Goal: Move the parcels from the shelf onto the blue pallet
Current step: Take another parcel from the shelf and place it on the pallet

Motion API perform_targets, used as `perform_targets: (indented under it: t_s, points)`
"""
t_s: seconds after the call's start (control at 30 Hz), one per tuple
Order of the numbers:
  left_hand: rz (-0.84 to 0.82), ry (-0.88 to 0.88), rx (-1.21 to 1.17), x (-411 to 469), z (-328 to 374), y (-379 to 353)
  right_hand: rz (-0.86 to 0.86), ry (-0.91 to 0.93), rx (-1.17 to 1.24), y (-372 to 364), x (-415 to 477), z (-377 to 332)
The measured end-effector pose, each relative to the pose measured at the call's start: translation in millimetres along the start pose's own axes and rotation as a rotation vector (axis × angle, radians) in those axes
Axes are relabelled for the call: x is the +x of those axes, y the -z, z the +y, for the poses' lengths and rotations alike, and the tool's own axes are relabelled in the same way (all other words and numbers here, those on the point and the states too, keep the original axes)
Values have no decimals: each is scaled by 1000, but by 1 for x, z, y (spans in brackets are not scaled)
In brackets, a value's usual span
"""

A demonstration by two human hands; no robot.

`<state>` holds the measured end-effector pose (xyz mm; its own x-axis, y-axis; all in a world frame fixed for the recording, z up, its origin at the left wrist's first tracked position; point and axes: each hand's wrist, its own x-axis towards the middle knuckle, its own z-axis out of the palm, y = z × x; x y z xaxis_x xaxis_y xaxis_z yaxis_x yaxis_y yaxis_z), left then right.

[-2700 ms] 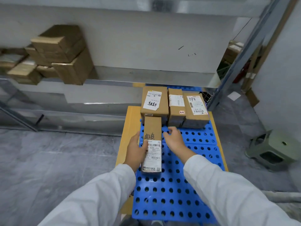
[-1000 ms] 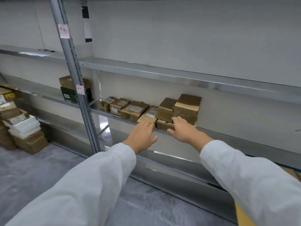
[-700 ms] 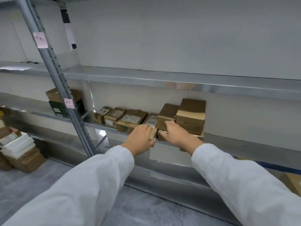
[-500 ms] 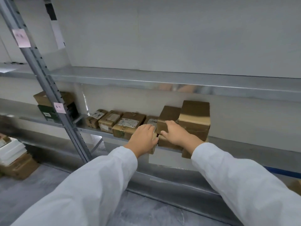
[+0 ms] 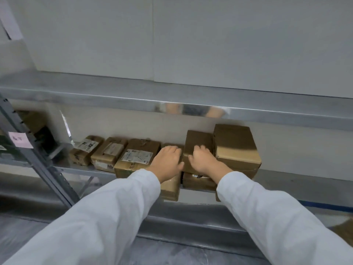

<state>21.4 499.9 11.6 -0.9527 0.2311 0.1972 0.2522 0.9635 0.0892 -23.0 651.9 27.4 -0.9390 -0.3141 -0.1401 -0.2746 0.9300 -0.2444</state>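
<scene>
Seven brown parcels, as far as I can count, sit on the shelf, so most of the job is not done yet. No blue pallet shows from the head view, so I cannot say how many parcels are on it.

Three parcels with paper labels lie in a row at 9 o'clock from the hands. Nobody is touching them.

In the middle, the left hand lies on top of a thin parcel. Its fingers bend over the top and the thumb hooks the side at 3 o'clock, so I think it is holding that parcel. The near end of the thin parcel sticks out past the front edge of the shelf.

Just beside it, at 3 o'clock, the right hand has its fingers curled over the top of a small box. It looks like a hold. That small box sits on a flat parcel. A big box stands at 3 o'clock from the right hand, touching the small box.

An upper shelf runs across at 12 o'clock. A grey post with a pink tag stands far off at 9 o'clock.

I think the step now is pulling a parcel off the shelf. After that it must be carried over, and all the others too.
</scene>
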Motion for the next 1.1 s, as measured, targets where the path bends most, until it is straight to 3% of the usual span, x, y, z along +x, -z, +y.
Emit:
perform_targets:
  t_s: [0.2, 0.57, 0.83, 1.1]
  points:
    - [-86, 60, -95, 48, -29, -7, -68, -206, 22, 0, 33, 11]
    - [-345, 97, -443, 87, -25, -54, -120, -355, 110, -10, 59, 19]
    - [-273, 373, -1048, 89, -19, -70, -71, -557, 315, -9, 73, 15]
    - [-175, 531, -1113, 63, -21, -43, 115, -387, 532, 2, 45, -5]
